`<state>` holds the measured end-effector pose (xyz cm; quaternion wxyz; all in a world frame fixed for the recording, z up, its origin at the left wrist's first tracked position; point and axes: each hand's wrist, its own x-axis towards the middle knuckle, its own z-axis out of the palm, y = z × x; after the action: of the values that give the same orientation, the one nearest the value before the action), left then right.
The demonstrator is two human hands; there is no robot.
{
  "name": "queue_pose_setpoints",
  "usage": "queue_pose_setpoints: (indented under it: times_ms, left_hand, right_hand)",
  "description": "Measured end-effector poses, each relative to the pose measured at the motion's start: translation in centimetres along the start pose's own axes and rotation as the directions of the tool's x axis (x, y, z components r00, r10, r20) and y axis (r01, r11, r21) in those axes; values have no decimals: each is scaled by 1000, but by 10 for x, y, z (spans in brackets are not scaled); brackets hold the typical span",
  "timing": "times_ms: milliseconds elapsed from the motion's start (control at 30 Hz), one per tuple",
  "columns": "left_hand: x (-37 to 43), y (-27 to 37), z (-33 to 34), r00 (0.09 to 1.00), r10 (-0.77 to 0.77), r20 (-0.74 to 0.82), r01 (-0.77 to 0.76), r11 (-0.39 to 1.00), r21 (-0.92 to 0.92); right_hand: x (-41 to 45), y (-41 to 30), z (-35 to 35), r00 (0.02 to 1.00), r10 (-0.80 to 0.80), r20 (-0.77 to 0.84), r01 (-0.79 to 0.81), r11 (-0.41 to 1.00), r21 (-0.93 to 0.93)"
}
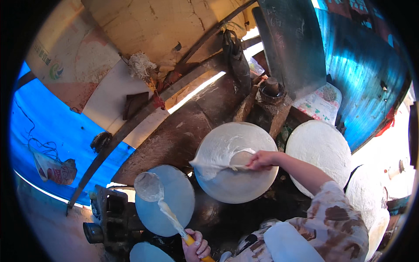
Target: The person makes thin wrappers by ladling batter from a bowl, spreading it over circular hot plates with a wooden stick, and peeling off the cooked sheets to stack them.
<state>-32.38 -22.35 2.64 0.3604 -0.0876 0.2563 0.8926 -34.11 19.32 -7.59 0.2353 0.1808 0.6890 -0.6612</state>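
Note:
My right hand (pixel 264 160) grips one end of a thin spreading blade (pixel 212 165). The blade lies across a round griddle (pixel 236 193) in front of me. White batter (pixel 217 142) coats part of that griddle, leaving a bare greyish patch beside the hand. Lower left, my left hand (pixel 196 247) is closed around the yellow handle of a ladle (pixel 149 187). Batter smears the ladle's shaft and bowl. Its bowl hangs over a second, pale round griddle (pixel 180 199), and I cannot tell whether they touch.
Another round griddle (pixel 319 152) covered in white batter stands on the right, with more white-coated rounds (pixel 365 190) beyond it. A pale disc (pixel 149 253) shows at the bottom edge. Behind the middle griddle rises a rusty metal post (pixel 271 91). Slanted wooden bars (pixel 131 126) cross the left.

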Motion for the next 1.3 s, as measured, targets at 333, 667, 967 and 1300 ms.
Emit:
queue_pose_setpoints:
  times_ms: [333, 667, 967, 1300]
  left_hand:
    - [7, 21, 18, 991, -102, 84, 99, 994, 44]
    - [-6, 9, -9, 993, 16, 119, 6, 983, -183]
    - [-18, -4, -12, 999, -29, 35, 32, 995, -93]
    - [1, -31, 4, 988, -154, -17, 152, 987, -57]
  right_hand:
    - [27, -11, 5, 999, 0, -35, -7, 981, -192]
    - [15, -9, -27, 938, -35, -344, 70, 994, 89]
    - [-57, 39, -83, 992, 86, 89, -82, 996, -47]
    - [-15, 40, -25, 987, 102, 121, -83, 985, -148]
